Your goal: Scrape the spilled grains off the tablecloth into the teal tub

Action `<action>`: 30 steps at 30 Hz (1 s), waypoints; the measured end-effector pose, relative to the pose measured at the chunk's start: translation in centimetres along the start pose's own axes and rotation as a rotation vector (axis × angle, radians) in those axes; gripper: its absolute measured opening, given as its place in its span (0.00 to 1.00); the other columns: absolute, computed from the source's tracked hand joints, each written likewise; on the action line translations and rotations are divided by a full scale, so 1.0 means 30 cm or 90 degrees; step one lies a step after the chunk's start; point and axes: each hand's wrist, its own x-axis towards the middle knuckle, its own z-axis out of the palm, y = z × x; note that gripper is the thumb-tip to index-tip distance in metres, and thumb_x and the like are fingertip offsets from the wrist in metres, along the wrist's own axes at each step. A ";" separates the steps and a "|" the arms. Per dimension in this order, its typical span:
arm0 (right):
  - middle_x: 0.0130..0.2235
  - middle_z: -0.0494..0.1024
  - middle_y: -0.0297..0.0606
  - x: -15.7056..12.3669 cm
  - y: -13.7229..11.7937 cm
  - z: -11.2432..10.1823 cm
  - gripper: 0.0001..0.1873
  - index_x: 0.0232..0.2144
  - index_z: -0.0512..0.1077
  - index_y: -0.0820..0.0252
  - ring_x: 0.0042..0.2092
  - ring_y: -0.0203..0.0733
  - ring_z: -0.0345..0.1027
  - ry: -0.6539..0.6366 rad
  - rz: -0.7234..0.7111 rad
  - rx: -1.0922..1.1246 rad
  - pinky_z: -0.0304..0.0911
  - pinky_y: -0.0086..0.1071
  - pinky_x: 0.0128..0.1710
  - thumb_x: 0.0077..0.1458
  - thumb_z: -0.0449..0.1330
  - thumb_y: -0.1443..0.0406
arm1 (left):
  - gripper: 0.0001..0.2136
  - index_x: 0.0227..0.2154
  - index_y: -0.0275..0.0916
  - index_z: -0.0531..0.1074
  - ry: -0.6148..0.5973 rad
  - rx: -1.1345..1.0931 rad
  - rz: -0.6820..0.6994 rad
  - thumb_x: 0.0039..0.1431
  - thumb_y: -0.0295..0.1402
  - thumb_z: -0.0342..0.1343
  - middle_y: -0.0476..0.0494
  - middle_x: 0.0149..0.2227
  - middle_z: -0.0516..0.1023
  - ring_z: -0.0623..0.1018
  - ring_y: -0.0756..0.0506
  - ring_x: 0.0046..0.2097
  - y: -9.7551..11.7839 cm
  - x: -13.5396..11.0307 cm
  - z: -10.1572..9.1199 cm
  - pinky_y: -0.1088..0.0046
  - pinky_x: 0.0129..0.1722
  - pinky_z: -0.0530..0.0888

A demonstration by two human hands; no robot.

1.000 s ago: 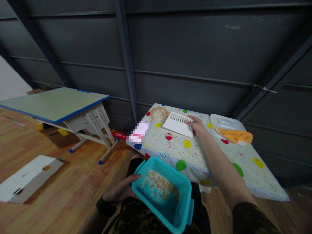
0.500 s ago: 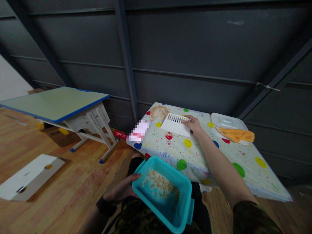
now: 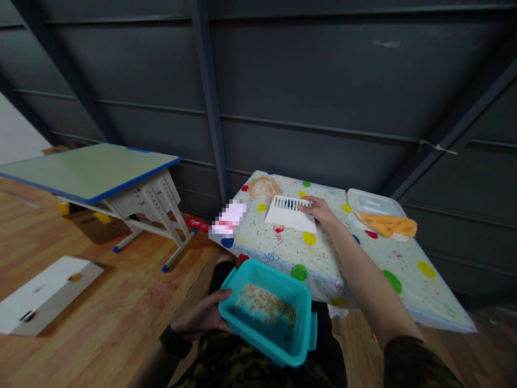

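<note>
My left hand (image 3: pixel 202 318) grips the near left side of a teal plastic container (image 3: pixel 270 315) held below the table edge, over my lap; yellowish grains lie in its bottom. My right hand (image 3: pixel 321 211) reaches out over the table and holds a white slotted scraper (image 3: pixel 288 214) by its right end, its lower edge resting on the cloth. A few grains lie just under the scraper. A heap of the same grains (image 3: pixel 263 188) sits at the table's far left corner.
The table wears a white cloth with coloured dots (image 3: pixel 355 258). A clear lidded box (image 3: pixel 374 203) and an orange cloth (image 3: pixel 388 224) lie at the far right. A green-topped desk (image 3: pixel 91 172) stands to the left, a white board (image 3: pixel 44 293) on the wooden floor.
My right hand has pulled the scraper nearer and to the left across the cloth. The teal container has tipped flatter in my left hand.
</note>
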 end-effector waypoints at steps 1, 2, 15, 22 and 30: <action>0.32 0.80 0.37 -0.003 -0.004 0.002 0.31 0.39 0.75 0.59 0.28 0.40 0.71 -0.001 0.002 0.015 0.66 0.31 0.26 0.27 0.75 0.60 | 0.23 0.58 0.31 0.68 0.000 0.000 -0.003 0.65 0.39 0.51 0.31 0.51 0.80 0.80 0.35 0.51 0.001 -0.002 0.002 0.54 0.50 0.76; 0.32 0.80 0.38 -0.006 -0.009 0.003 0.31 0.38 0.75 0.59 0.29 0.40 0.72 0.002 0.000 0.029 0.67 0.32 0.27 0.27 0.75 0.60 | 0.23 0.58 0.31 0.67 0.001 0.000 -0.001 0.65 0.39 0.50 0.32 0.51 0.80 0.80 0.35 0.51 0.001 -0.003 0.002 0.54 0.50 0.76; 0.28 0.75 0.32 -0.175 -0.032 -0.142 0.31 0.39 0.67 0.56 0.27 0.39 0.69 0.219 0.012 0.016 0.63 0.28 0.21 0.29 0.73 0.62 | 0.24 0.60 0.31 0.63 0.006 0.008 -0.006 0.66 0.40 0.49 0.33 0.51 0.80 0.81 0.37 0.49 -0.002 0.011 -0.015 0.56 0.49 0.77; 0.33 0.76 0.34 -0.312 0.029 -0.130 0.34 0.43 0.65 0.54 0.26 0.40 0.68 0.257 0.029 -0.001 0.64 0.30 0.19 0.32 0.72 0.58 | 0.23 0.59 0.32 0.65 0.015 -0.001 -0.002 0.66 0.40 0.48 0.35 0.49 0.82 0.81 0.37 0.49 -0.005 0.036 -0.008 0.55 0.48 0.78; 0.31 0.76 0.35 -0.320 0.025 -0.029 0.27 0.38 0.65 0.55 0.27 0.43 0.70 0.254 0.033 -0.038 0.65 0.32 0.18 0.35 0.69 0.58 | 0.22 0.57 0.31 0.68 0.010 -0.011 -0.004 0.66 0.40 0.48 0.35 0.48 0.82 0.82 0.38 0.46 0.005 0.026 -0.023 0.56 0.48 0.78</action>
